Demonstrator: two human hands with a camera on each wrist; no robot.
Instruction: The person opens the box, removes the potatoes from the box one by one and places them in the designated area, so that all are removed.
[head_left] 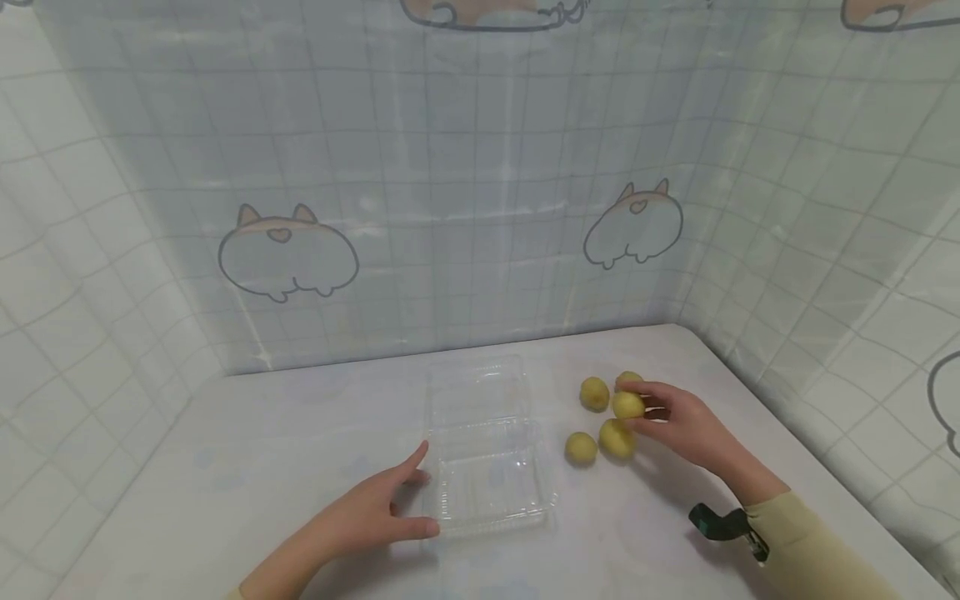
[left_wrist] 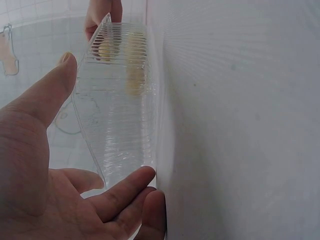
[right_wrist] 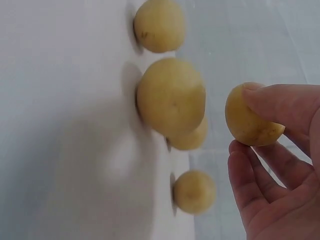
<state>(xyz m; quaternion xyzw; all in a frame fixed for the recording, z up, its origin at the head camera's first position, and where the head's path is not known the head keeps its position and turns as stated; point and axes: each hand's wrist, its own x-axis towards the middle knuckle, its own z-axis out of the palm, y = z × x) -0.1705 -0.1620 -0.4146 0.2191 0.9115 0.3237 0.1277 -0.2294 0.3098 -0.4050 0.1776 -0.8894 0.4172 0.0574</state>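
In the head view my right hand [head_left: 686, 425] pinches a small round yellow potato [head_left: 628, 406] between thumb and fingertips. The right wrist view shows this potato [right_wrist: 250, 117] raised off the table. Close around it several more potatoes lie on the table, the nearest being a larger potato [right_wrist: 170, 95]. A clear plastic clamshell box [head_left: 491, 492] lies with its lid [head_left: 478, 392] folded back toward the wall. My left hand [head_left: 367, 512] is at the box's left side, thumb and fingers spread. In the left wrist view its fingertips are at the box's edge; contact is hard to make out.
A white cloth covers the table [head_left: 285, 442]. Behind and to both sides hang pale gridded curtains [head_left: 465, 208] with cartoon animal drawings. A dark green and black device [head_left: 723, 525] sits at my right wrist, by the sleeve.
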